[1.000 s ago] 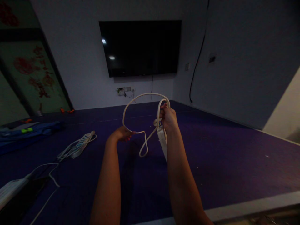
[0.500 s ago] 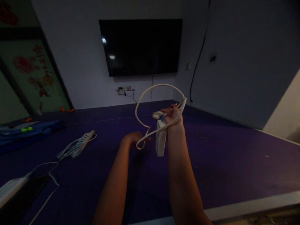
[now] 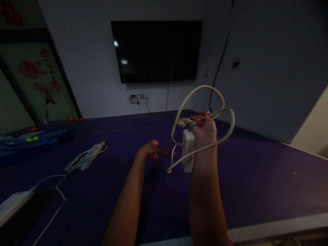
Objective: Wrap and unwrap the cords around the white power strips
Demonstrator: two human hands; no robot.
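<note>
My right hand [image 3: 205,124] is closed around a white cable [image 3: 198,89] and lifts it above the purple surface. The cable rises in a big loop and crosses in front of my wrist. From the same hand hangs a white oblong block [image 3: 188,150], probably a power strip seen end-on; a bit of blue shows at its top. A pale, ribbed cord end [image 3: 185,122] sticks out left of my fingers. My left hand [image 3: 152,149] hovers left of the block, fingers apart, holding nothing and clear of the cable.
A power strip wrapped in its white cord [image 3: 88,157] lies to the left. Nearer, a white power strip [image 3: 15,203] rests beside a dark flat object [image 3: 29,217]. Blue cloth [image 3: 48,141] lies far left. A television [image 3: 157,51] hangs on the back wall above sockets [image 3: 138,97].
My right hand has moved right with the cable and block. The cable has come away from my left hand, whose fingers now show spread.
</note>
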